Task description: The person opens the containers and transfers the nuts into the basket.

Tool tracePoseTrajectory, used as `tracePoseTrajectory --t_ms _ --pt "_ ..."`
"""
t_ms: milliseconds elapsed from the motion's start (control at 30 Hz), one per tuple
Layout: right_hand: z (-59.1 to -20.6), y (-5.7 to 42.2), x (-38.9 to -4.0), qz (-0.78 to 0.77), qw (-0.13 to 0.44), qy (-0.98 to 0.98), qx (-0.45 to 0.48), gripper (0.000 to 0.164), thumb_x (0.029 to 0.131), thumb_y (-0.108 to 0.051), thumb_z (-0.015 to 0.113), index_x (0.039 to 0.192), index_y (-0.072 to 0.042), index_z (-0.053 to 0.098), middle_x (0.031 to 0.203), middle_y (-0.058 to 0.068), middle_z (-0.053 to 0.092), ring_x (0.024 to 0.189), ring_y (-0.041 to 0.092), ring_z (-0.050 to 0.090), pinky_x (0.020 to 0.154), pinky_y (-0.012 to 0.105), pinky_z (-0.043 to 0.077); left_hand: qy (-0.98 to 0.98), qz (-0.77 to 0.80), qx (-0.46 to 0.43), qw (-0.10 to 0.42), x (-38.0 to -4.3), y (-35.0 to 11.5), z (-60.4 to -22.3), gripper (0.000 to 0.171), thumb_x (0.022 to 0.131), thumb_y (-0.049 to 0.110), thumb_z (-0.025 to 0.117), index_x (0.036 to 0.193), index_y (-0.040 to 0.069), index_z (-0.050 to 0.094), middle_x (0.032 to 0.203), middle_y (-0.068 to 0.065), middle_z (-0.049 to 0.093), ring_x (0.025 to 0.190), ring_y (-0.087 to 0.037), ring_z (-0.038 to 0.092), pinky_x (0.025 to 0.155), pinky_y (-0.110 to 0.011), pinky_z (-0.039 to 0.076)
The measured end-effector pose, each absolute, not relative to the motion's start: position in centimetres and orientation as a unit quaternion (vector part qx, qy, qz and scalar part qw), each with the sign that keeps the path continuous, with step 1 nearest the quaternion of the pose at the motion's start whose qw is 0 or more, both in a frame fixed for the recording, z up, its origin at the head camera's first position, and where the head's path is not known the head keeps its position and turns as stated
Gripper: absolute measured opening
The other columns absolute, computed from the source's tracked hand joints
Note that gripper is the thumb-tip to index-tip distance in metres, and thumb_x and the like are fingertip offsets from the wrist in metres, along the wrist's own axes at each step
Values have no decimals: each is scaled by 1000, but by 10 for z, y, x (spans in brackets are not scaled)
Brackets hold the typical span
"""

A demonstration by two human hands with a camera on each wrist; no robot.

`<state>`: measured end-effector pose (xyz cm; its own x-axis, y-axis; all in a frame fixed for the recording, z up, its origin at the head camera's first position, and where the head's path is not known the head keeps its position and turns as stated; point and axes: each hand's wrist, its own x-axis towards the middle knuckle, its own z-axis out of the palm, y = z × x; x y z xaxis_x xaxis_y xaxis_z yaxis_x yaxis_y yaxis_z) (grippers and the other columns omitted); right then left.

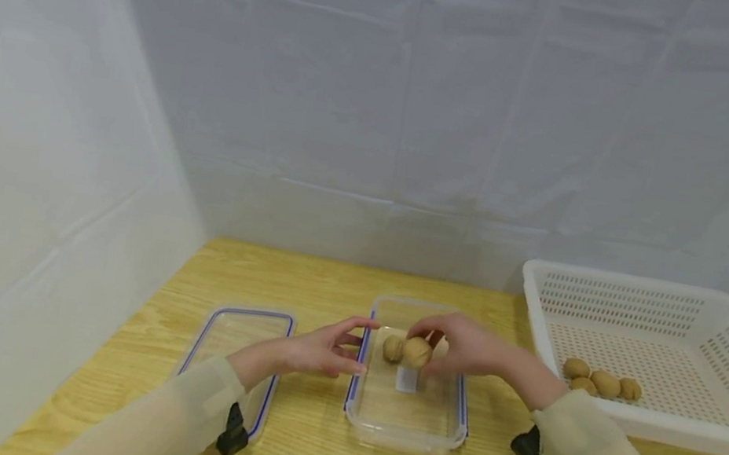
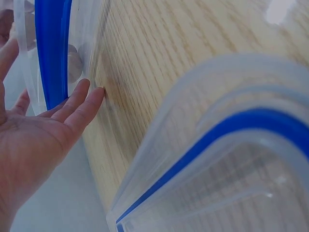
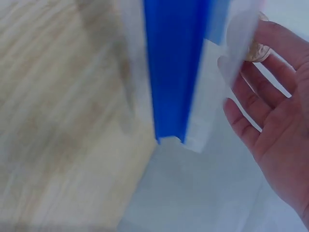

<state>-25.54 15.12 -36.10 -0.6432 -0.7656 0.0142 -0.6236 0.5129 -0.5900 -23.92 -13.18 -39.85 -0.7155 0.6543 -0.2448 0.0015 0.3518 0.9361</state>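
Observation:
A clear plastic food container (image 1: 406, 417) with blue side clips stands on the table. My right hand (image 1: 467, 347) reaches over it and pinches a walnut (image 1: 417, 353) between thumb and fingers; the right wrist view shows part of that walnut (image 3: 258, 52) behind the container's wall. Left of it, another walnut (image 1: 393, 348) lies inside the container. My left hand (image 1: 323, 350) is at the container's left side, its fingers spread and fairly straight against the wall near the blue clip (image 2: 53, 53).
The container's clear lid (image 1: 241, 327), edged in blue, lies on the table to the left, partly under my left forearm. At the right stands a white perforated basket (image 1: 696, 435) with several walnuts (image 1: 605, 383) in its near left corner. White sheeting encloses the table behind and left.

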Motion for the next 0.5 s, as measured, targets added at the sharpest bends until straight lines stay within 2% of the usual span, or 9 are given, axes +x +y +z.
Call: tracePoseTrajectory --t_ms 267,500 --pt "-337 175 -246 -319 71 871 -366 43 82 -16 78 121 -7 62 109 -2 63 98 18 58 86 44 45 763 526 215 307 -239 -131 -400 74 95 19 66 153 19 22 153 -28 22 135 -44 34 96 -60 40" --pt "-326 200 -240 -339 9 881 -329 45 82 -19 80 122 -6 63 108 -1 65 98 19 60 86 45 47 767 523 217 303 -238 -131 -400 73 95 18 65 154 18 21 153 -28 22 135 -44 34 96 -59 41"
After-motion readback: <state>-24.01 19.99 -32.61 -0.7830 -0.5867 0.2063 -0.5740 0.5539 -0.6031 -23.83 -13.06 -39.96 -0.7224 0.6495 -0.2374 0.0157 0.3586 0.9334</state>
